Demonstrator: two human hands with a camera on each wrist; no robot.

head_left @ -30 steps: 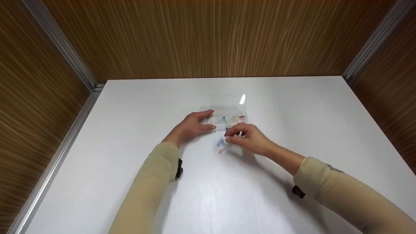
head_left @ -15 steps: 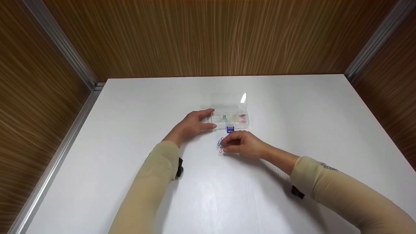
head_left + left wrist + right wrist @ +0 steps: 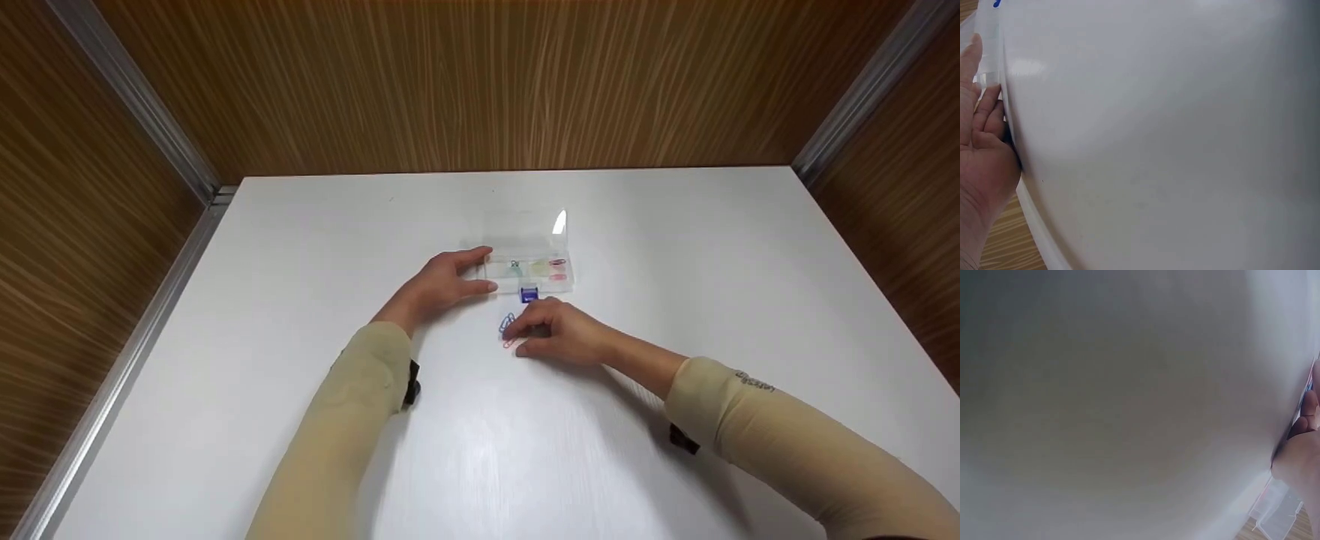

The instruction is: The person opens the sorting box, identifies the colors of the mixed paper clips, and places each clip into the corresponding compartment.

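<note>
Clear plastic, the little box (image 3: pixel 529 268) sits open on the white desk (image 3: pixel 675 247). The left hand (image 3: pixel 442 283) rests flat against its end, steadying it. Just below the box, the right hand (image 3: pixel 559 330) has come down and pinches a blue paper clip (image 3: pixel 507 324).

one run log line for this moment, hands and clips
left hand: steadies clear box, lid open | right hand: fingers on paper clips on table | blue clip: at box front
</note>
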